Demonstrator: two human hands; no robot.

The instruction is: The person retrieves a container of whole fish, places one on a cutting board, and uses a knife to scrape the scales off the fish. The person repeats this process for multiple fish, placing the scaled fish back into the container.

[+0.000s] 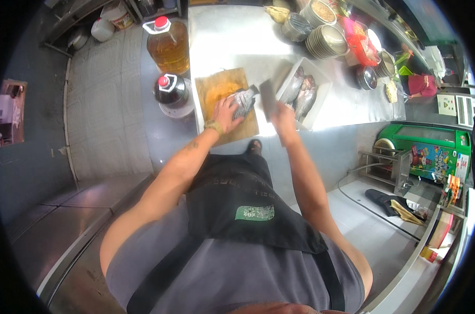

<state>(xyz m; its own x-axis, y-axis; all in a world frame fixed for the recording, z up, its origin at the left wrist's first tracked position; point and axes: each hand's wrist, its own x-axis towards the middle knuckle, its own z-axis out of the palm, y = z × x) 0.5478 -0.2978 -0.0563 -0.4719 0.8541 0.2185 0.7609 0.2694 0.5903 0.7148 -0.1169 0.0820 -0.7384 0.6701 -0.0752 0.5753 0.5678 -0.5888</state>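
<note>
A whole grey fish lies on a wooden cutting board near the edge of the steel table. My left hand rests on it from the left, thumb and fingers spread over its side and holding it against the wood. To the right of the board, my right hand grips a cleaver by the handle, its broad blade raised and blurred. The blade is apart from the fish. Just beyond that hand stands a white plastic tub with more fish inside, partly hidden by my hand.
Left of the board stand an oil jug and a dark-liquid jug. Stacked bowls, a red basket and a lidded pot occupy the far right of the table. A person is beyond. A green chest freezer stands at right.
</note>
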